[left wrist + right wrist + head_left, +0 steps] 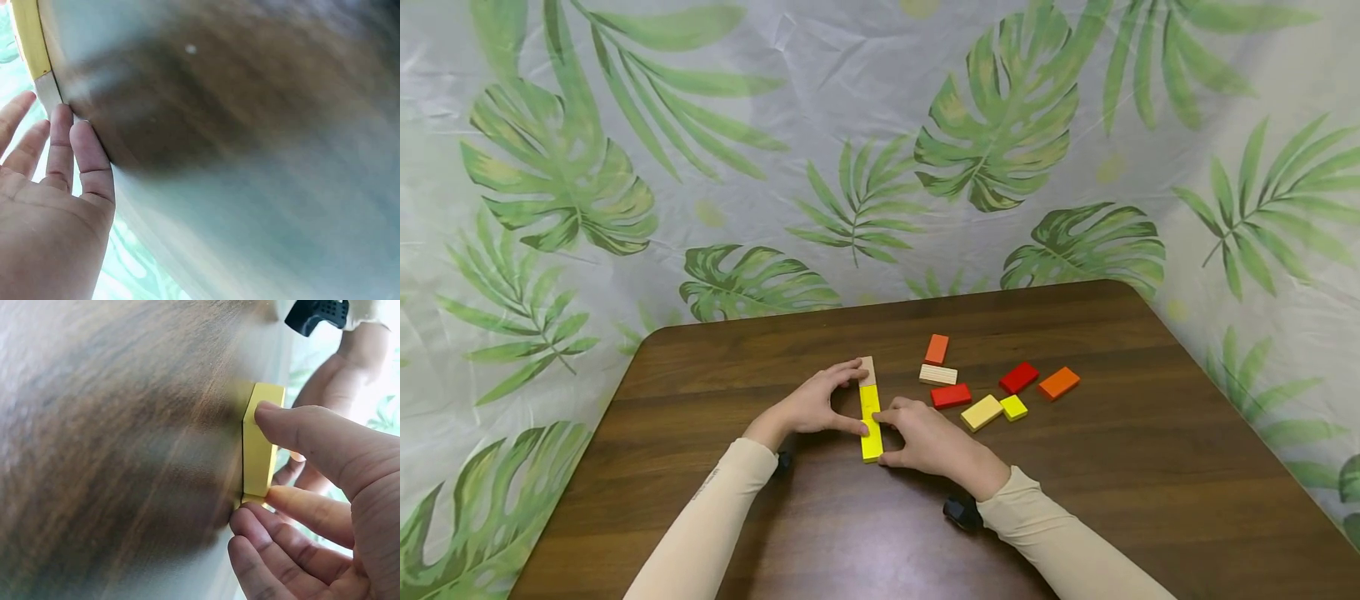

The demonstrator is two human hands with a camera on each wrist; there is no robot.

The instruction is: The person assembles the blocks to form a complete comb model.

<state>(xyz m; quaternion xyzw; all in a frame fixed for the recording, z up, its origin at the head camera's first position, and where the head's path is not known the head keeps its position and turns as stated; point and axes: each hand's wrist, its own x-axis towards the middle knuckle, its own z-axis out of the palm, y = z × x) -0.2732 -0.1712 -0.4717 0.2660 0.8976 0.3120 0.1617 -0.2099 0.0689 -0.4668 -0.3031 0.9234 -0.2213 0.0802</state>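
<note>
Toward the middle of the table lies a straight row of flat blocks: a plain wooden block [867, 371] at the far end, then yellow, with a yellow block [872, 447] nearest. My left hand [811, 406] spans the row's left side. Its fairly straight fingertips touch the wooden block, while its thumb rests against the yellow part. From the right, my right hand [934, 437] pinches the near yellow block [259, 456], thumb at its near end and index finger farther up. The other right-hand fingers rest beside it, close to the tabletop.
Loose blocks lie right of the row: an orange block [936, 349], a ridged wooden block [938, 374], red blocks [951, 396], a pale yellow block [982, 412], a small yellow square [1014, 407] and another orange block [1059, 383]. Leaf-patterned cloth [850, 208] hangs behind the table [737, 358].
</note>
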